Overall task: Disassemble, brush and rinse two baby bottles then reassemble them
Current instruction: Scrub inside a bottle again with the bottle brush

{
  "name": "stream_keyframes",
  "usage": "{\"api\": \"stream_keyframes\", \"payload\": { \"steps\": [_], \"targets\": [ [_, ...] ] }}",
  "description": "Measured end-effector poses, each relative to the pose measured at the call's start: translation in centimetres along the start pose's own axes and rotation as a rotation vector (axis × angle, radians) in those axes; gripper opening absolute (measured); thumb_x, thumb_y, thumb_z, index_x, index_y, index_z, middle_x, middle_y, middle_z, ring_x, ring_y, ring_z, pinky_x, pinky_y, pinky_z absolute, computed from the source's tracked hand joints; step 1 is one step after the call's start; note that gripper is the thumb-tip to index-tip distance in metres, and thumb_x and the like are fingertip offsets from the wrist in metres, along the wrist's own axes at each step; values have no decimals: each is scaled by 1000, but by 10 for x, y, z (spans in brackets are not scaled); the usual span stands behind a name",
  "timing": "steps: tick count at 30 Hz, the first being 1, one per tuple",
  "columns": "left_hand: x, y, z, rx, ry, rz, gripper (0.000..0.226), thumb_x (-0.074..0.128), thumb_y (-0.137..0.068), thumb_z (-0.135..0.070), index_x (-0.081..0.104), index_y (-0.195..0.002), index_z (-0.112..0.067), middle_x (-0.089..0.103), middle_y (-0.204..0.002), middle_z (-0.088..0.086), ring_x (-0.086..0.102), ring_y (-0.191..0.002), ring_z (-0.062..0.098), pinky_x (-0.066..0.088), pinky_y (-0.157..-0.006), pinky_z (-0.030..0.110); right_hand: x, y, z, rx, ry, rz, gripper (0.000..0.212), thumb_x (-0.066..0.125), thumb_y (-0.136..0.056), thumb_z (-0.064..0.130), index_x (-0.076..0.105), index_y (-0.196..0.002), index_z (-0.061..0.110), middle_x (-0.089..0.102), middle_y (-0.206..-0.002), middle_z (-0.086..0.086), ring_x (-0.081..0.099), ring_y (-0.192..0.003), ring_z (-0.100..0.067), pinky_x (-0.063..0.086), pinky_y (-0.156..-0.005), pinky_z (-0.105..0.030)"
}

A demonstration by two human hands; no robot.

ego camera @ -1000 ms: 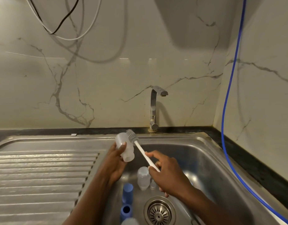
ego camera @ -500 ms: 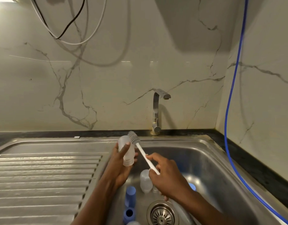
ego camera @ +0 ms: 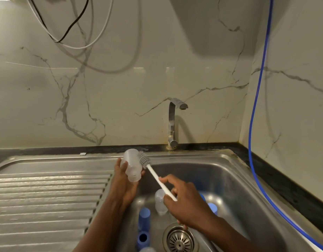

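Note:
My left hand (ego camera: 123, 184) grips a clear baby bottle body (ego camera: 132, 165) over the sink's left edge, its open mouth pointing down toward me. My right hand (ego camera: 186, 199) holds the white handle of a bottle brush (ego camera: 158, 180). The grey bristle head (ego camera: 144, 159) lies against the bottle's right outer side. In the basin (ego camera: 229, 182) a second clear bottle (ego camera: 159, 202) stands partly behind my right hand. A blue cap (ego camera: 144, 218) and a blue collar ring (ego camera: 143, 238) lie at the lower left of the basin, and another blue part (ego camera: 212, 208) shows right of my hand.
A steel tap (ego camera: 172, 124) stands at the back of the basin, with no water running. The drain strainer (ego camera: 180, 240) sits at the basin's bottom. A ribbed steel draining board (ego camera: 47, 197) lies to the left. A blue hose (ego camera: 255, 142) hangs down the right wall.
The brush head has slid a little further along the bottle's outer side. Both hands stay in nearly the same place, and the view has tilted slightly.

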State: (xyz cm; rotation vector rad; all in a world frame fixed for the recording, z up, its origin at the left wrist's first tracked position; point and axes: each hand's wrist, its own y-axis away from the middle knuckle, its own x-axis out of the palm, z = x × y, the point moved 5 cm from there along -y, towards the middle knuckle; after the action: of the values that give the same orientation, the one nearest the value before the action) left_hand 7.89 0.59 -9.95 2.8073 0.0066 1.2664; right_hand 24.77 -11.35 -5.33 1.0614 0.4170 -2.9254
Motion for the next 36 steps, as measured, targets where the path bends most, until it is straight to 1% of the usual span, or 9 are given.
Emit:
{"api": "stream_keyframes", "payload": {
  "steps": [4,9,14,19,22,24,28,33,36],
  "targets": [
    [-13,-5,-13,117,46,-99,53,50,-100,-32,32,-150,-25,47,-136,20,59,-95,25,58,-66,36,14,6,1,-27,19,89,38,55,-81,18,57,-112,39,55,-57,8,50,-50,-8,40,-52,-19],
    [-1,3,-12,66,5,-63,59,64,-92,-21,37,-144,-12,55,-118,18,63,-93,26,60,-59,34,19,9,-2,-37,43,59,38,54,-83,21,53,-116,40,52,-68,9,47,-59,-6,35,-56,-10],
    [27,20,12,-36,-147,56,55,65,-89,-22,41,-138,-11,57,-126,23,62,-109,35,57,-77,41,-3,-1,-4,-12,21,-77,36,54,-85,18,56,-113,40,60,-63,3,52,-53,-8,47,-50,-24],
    [32,20,22,-80,-254,93,57,67,-85,-28,50,-133,-2,66,-120,22,66,-108,33,56,-83,39,-15,-8,-3,-2,-3,-131,39,54,-89,15,54,-116,43,63,-70,-10,54,-46,-13,42,-37,-20],
    [16,11,15,-44,-166,24,50,56,-96,-26,42,-140,-9,60,-127,23,63,-112,36,59,-73,40,-3,-3,1,-24,-3,-80,39,55,-85,18,53,-114,44,61,-66,0,53,-49,-9,48,-47,-26],
    [4,6,6,-32,-72,-34,49,50,-99,-27,40,-144,-11,55,-132,24,62,-107,35,61,-63,40,4,2,3,-48,12,-16,39,56,-83,17,56,-114,40,58,-59,10,52,-52,-7,42,-52,-20],
    [-7,3,-9,-2,20,-102,48,42,-102,-31,39,-142,-5,58,-105,18,59,-85,26,59,-51,30,17,11,5,-82,62,63,43,55,-81,22,51,-118,42,54,-69,7,50,-60,-7,36,-56,-11],
    [6,7,-1,25,-151,-66,67,63,-84,-44,46,-136,-6,62,-118,21,65,-88,23,57,-64,33,18,4,5,-71,88,-2,44,51,-85,22,46,-123,42,55,-76,4,45,-69,-6,40,-66,-15],
    [21,16,14,-53,-247,69,57,62,-87,-42,52,-132,-8,64,-115,19,62,-83,21,52,-71,34,1,-5,6,-27,42,-90,42,53,-85,19,50,-120,42,57,-73,-2,51,-60,-12,46,-56,-26]
  ]
}}
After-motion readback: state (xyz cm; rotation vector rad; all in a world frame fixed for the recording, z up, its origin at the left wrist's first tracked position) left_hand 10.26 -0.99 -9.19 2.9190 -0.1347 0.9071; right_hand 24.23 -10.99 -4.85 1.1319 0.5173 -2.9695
